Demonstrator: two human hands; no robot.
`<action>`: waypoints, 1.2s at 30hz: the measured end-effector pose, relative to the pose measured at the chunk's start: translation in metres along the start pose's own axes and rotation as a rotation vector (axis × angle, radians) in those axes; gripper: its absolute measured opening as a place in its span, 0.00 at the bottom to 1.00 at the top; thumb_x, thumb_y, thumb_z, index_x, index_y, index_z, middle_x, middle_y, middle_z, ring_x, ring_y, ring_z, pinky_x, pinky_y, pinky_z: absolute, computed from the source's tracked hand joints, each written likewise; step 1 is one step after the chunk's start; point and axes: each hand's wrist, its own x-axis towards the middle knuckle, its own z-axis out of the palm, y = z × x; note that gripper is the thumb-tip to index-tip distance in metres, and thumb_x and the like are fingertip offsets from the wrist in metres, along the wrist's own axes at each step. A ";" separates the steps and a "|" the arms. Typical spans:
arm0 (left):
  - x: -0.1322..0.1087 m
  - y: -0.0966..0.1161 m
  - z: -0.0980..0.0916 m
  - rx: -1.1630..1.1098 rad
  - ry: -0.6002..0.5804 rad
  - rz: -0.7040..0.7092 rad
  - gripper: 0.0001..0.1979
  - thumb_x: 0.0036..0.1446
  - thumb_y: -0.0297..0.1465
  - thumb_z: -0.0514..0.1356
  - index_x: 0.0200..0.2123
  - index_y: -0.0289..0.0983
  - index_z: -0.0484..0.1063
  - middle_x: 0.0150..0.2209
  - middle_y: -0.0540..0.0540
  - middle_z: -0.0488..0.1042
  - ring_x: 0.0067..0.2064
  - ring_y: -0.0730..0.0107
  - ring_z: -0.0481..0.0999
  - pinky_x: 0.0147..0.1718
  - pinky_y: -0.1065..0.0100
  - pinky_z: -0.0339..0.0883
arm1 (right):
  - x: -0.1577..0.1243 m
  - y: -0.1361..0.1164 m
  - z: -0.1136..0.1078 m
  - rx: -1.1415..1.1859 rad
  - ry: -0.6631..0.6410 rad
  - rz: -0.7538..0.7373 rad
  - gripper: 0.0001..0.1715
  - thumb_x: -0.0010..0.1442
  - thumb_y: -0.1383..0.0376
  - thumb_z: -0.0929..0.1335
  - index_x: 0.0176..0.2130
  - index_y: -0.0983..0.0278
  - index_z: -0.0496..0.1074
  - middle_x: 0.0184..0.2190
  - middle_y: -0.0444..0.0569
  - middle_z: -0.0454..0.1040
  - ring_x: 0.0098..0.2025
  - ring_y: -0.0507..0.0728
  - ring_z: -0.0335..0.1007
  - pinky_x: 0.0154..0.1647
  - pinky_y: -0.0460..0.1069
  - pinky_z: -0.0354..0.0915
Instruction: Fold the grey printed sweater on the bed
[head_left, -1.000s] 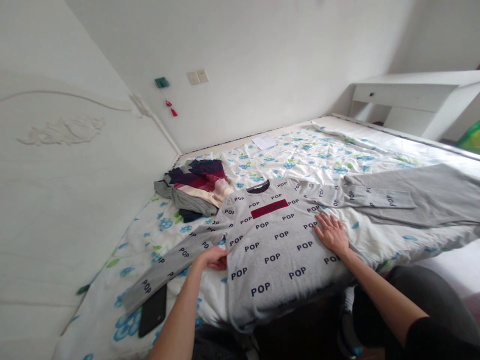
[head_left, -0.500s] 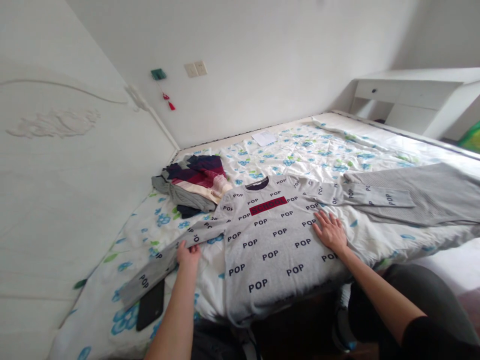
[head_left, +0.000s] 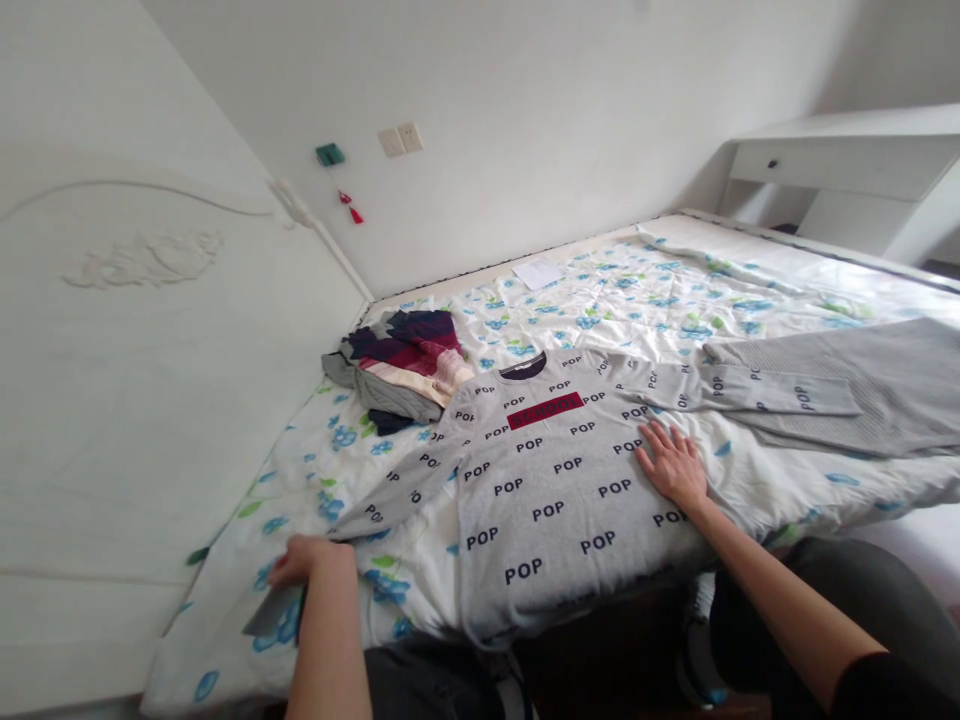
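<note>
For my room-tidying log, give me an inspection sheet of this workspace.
surface: bed, floral sheet, rumpled
job's things: sweatshirt, grey, POP print, spread out
clutter: clothes pile; paper; ribbed garment, grey
grippers: right hand flat on sweatshirt; left hand closed on flat item at bed edge, unclear what
cables: nothing seen
surroundings: headboard; desk; switches

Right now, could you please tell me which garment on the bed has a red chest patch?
The grey POP-print sweatshirt under the right hand; neither the folded striped pile nor the ribbed grey garment shows one.
</note>
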 end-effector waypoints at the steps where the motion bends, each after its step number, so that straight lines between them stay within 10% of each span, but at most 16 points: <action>1: 0.003 0.006 -0.005 -0.158 -0.039 -0.119 0.20 0.79 0.26 0.45 0.41 0.37 0.76 0.38 0.43 0.77 0.32 0.62 0.79 0.27 0.64 0.79 | 0.000 -0.001 -0.001 0.001 -0.001 0.002 0.42 0.81 0.44 0.56 0.84 0.53 0.61 0.85 0.47 0.57 0.86 0.73 0.45 0.84 0.71 0.47; 4: 0.014 0.032 -0.030 -1.017 -0.236 -0.356 0.13 0.74 0.26 0.52 0.51 0.39 0.76 0.49 0.37 0.84 0.45 0.56 0.86 0.45 0.61 0.84 | 0.000 -0.002 -0.003 -0.001 0.004 0.007 0.42 0.81 0.45 0.56 0.84 0.54 0.62 0.85 0.46 0.57 0.86 0.72 0.46 0.85 0.69 0.47; 7: 0.024 0.070 -0.058 -1.516 -0.374 -0.055 0.17 0.75 0.38 0.55 0.57 0.37 0.76 0.55 0.35 0.85 0.57 0.50 0.85 0.62 0.55 0.78 | 0.001 -0.003 -0.005 -0.002 0.004 0.012 0.42 0.81 0.45 0.57 0.83 0.54 0.62 0.85 0.45 0.57 0.86 0.73 0.46 0.85 0.69 0.47; 11: 0.030 0.122 -0.074 -1.439 -0.456 0.247 0.24 0.75 0.45 0.54 0.62 0.37 0.77 0.63 0.30 0.83 0.66 0.42 0.80 0.67 0.49 0.73 | 0.002 -0.002 -0.005 -0.018 -0.005 0.015 0.41 0.82 0.45 0.57 0.84 0.54 0.62 0.86 0.44 0.56 0.87 0.72 0.45 0.85 0.69 0.48; 17: 0.046 0.169 -0.045 -1.114 -0.749 0.438 0.26 0.69 0.51 0.63 0.56 0.38 0.84 0.57 0.24 0.86 0.62 0.28 0.83 0.56 0.42 0.77 | 0.004 -0.001 -0.004 -0.038 0.004 0.010 0.41 0.82 0.45 0.56 0.84 0.52 0.61 0.86 0.43 0.56 0.87 0.71 0.45 0.85 0.68 0.48; 22: 0.050 0.176 -0.028 -1.180 -0.649 0.378 0.24 0.73 0.44 0.62 0.65 0.39 0.80 0.61 0.26 0.85 0.62 0.33 0.83 0.59 0.45 0.74 | 0.004 0.000 -0.003 -0.033 0.001 0.015 0.41 0.81 0.45 0.57 0.84 0.52 0.61 0.85 0.43 0.57 0.87 0.72 0.46 0.85 0.69 0.49; 31: 0.036 0.167 -0.054 -1.209 -0.482 0.320 0.34 0.68 0.26 0.62 0.76 0.34 0.69 0.69 0.22 0.74 0.69 0.32 0.76 0.66 0.41 0.71 | 0.005 -0.001 -0.005 -0.044 0.000 0.021 0.41 0.82 0.45 0.56 0.84 0.53 0.62 0.86 0.43 0.56 0.87 0.71 0.45 0.85 0.68 0.48; 36: 0.016 0.163 -0.089 -1.469 -0.231 0.644 0.27 0.71 0.33 0.59 0.71 0.37 0.76 0.70 0.32 0.77 0.73 0.45 0.73 0.75 0.48 0.65 | 0.004 -0.005 -0.010 -0.054 -0.036 0.023 0.42 0.83 0.46 0.56 0.85 0.54 0.58 0.87 0.44 0.53 0.87 0.72 0.43 0.86 0.68 0.46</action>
